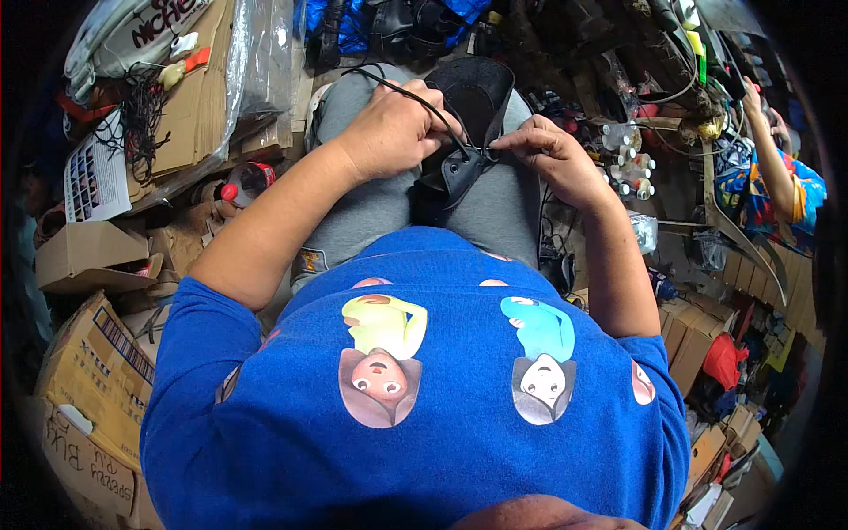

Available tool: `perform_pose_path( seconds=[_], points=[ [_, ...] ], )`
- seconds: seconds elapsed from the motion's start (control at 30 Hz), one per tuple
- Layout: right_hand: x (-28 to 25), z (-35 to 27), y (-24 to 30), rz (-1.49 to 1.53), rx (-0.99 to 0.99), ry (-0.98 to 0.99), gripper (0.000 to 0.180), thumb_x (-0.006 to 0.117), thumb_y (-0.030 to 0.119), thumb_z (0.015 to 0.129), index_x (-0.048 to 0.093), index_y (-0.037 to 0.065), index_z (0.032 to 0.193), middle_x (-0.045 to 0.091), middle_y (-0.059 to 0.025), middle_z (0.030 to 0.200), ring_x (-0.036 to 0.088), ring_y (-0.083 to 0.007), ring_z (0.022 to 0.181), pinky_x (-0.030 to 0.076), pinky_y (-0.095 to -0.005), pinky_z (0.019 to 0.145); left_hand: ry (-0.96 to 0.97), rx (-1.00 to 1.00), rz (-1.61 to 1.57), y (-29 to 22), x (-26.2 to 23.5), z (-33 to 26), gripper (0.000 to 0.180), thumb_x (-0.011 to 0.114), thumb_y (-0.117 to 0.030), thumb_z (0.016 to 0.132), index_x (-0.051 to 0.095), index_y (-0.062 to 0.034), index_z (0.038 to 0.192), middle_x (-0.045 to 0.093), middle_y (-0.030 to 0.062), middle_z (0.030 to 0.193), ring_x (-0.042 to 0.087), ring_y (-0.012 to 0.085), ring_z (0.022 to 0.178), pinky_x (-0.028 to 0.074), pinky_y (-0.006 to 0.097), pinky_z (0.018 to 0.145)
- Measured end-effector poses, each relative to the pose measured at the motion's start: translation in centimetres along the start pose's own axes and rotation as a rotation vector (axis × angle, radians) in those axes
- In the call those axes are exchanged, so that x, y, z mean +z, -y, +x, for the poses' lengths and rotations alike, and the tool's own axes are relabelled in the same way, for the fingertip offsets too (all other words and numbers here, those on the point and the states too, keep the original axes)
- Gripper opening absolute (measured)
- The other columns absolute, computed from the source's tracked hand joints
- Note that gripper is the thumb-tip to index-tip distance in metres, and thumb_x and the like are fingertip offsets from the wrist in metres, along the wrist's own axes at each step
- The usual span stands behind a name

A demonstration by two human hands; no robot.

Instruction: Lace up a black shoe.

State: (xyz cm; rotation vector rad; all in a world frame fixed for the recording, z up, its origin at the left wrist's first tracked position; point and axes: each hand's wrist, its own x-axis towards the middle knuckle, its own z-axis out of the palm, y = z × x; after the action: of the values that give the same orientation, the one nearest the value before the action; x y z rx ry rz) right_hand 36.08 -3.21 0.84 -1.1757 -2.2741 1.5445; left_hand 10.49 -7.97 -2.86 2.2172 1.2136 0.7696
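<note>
A black shoe upper (pixel 459 181) with a row of metal eyelets lies across my lap, between my grey-trousered knees. A black shoelace (pixel 415 94) loops over the back of my left hand (pixel 399 124) and runs down to the eyelets. The fingers of that hand are curled in against the upper, closed around the lace, and partly hide each other. From the other side, my right hand (pixel 558 161) pinches the lace close to an eyelet, thumb and forefinger pressed together. The exact grip at the fingertips is small and partly hidden.
Flattened cardboard (pixel 190 97) and clear plastic sheeting are stacked at the left, above an open carton (pixel 93 256). A red-capped bottle (pixel 252 184) stands by my left forearm. Several small bottles (pixel 629 163) sit beyond my right hand. Another person's arm (pixel 774 172) shows at far right.
</note>
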Motion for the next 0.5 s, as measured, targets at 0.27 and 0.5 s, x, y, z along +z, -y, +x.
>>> perform_pose_path(
  seconds=[0.27, 0.5],
  points=[
    [0.17, -0.07, -0.02, 0.019, 0.011, -0.007, 0.041, 0.051, -0.009, 0.073, 0.072, 0.012, 0.101, 0.051, -0.0023, 0.082, 0.052, -0.0143, 0.083, 0.042, -0.0253, 0.08, 0.002, -0.009, 0.025, -0.11, 0.1, -0.07, 0.02, 0.065, -0.009, 0.069, 0.07, -0.0159, 0.087, 0.054, 0.0046, 0.079, 0.052, 0.0252, 0.084, 0.04, 0.038, 0.078],
    [0.22, -0.32, 0.81, -0.008, 0.011, -0.03, 0.038, 0.054, -0.007, 0.076, 0.071, 0.014, 0.101, 0.054, -0.0038, 0.086, 0.055, -0.0154, 0.084, 0.043, -0.0269, 0.08, 0.007, 0.0, 0.054, -0.07, 0.13, -0.07, 0.02, 0.064, -0.01, 0.068, 0.07, -0.0171, 0.087, 0.054, 0.0039, 0.079, 0.053, 0.0246, 0.085, 0.038, 0.039, 0.08]
  ],
)
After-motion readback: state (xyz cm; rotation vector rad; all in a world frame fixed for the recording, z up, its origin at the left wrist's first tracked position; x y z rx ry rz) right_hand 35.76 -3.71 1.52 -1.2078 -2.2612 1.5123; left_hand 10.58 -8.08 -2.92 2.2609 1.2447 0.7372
